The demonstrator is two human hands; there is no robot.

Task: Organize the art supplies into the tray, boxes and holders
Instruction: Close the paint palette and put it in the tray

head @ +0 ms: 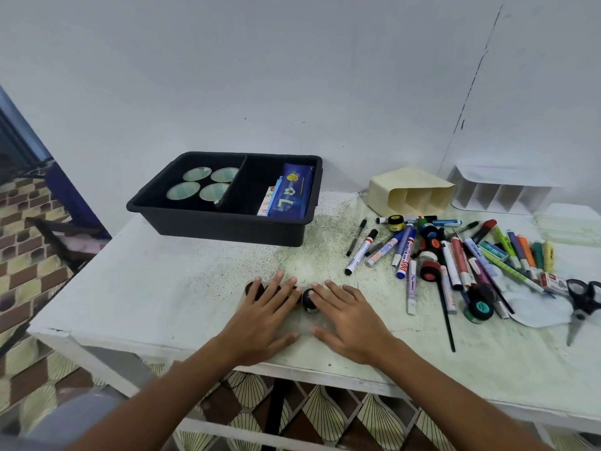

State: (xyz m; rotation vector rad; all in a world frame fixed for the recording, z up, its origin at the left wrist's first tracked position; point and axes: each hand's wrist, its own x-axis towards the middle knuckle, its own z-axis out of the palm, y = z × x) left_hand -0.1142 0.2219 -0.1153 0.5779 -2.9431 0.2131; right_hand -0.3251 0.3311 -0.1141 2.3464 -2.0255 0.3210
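Note:
My left hand (265,315) and my right hand (349,320) lie flat with straight fingers on a clear plastic pack of small dark paint pots (307,302) near the table's front edge. Most of the pack is hidden under my palms. A black two-part tray (182,211) stands behind, with several round lidded tins (203,185) in its left half and a blue pencil case (292,195) in its right half. A heap of markers and pens (455,258) lies to the right.
A cream holder (411,190) lies on its side at the back right, beside a white divided organiser (500,193). Black scissors (582,301) rest at the far right edge of the heap. The white table (162,288) ends at the left.

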